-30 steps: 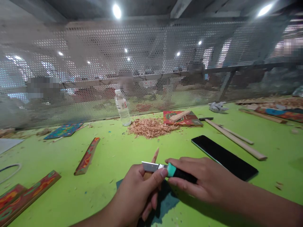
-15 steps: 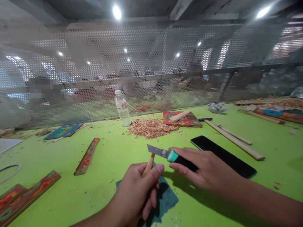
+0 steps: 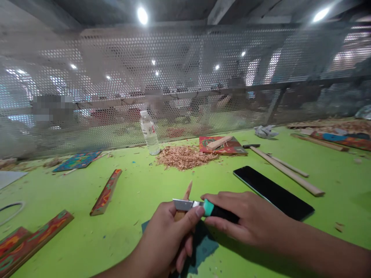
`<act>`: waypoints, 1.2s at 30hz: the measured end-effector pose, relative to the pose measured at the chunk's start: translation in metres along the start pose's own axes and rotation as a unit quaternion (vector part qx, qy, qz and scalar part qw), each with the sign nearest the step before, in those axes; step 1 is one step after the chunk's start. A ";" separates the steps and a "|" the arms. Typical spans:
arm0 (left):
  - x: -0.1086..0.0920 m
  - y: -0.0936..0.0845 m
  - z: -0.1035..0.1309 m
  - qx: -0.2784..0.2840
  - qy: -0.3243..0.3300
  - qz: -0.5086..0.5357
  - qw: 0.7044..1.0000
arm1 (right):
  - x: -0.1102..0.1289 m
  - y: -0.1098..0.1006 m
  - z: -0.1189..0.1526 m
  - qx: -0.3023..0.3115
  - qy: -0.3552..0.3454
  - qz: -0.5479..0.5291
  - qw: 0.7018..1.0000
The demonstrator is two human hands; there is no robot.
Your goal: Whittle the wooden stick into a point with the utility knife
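Observation:
Near the front middle, my left hand [image 3: 169,237] is closed round a small wooden stick [image 3: 188,190], whose pointed tip sticks up past the fingers. My right hand [image 3: 246,216] grips the black and teal handle of a knife [image 3: 207,207]. The flat grey blade lies across the stick, just above the left hand's grip, and the left thumb rests by the base of the blade. Beneath the hands is a dark green cloth or sheet [image 3: 207,251] on the green table [image 3: 124,239].
Wood shavings [image 3: 185,157] lie beyond the hands beside a water bottle [image 3: 150,133]. A black phone [image 3: 274,191] and a hammer [image 3: 286,172] are at the right. Painted wooden strips [image 3: 106,192] lie left. A perforated metal screen [image 3: 179,85] stands behind.
The knife has moved down and slightly left, from the stick's tip to lower on it. My right hand has lowered with it, and the left thumb now meets the knife.

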State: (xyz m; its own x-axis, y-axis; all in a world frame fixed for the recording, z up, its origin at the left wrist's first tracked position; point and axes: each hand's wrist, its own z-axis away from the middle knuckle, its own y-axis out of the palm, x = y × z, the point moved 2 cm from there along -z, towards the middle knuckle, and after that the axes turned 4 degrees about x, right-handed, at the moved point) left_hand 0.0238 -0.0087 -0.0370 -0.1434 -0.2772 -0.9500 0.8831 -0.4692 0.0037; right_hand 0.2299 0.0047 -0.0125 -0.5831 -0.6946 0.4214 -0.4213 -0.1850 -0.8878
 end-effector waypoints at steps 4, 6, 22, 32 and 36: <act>0.003 0.000 -0.001 -0.017 -0.004 0.019 1.000 | -0.004 -0.004 0.000 -0.061 0.009 0.011 0.998; 0.002 0.001 -0.001 -0.022 -0.006 0.011 1.000 | -0.006 -0.008 0.000 -0.089 0.017 0.020 0.996; -0.004 0.004 0.002 -0.054 -0.011 -0.056 0.997 | -0.002 -0.001 -0.002 0.030 0.013 -0.030 0.999; 0.001 0.002 -0.001 -0.055 0.007 -0.045 0.997 | 0.003 0.000 -0.001 -0.025 0.025 -0.002 0.999; 0.003 0.000 -0.002 -0.051 0.001 -0.020 0.999 | -0.005 -0.005 -0.001 -0.090 0.042 0.016 0.995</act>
State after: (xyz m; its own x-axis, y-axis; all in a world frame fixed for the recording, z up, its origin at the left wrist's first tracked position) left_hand 0.0248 -0.0078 -0.0408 -0.1794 -0.2578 -0.9494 0.9171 -0.3931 -0.0666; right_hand 0.2345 0.0095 -0.0095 -0.6505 -0.6366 0.4143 -0.5150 -0.0312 -0.8566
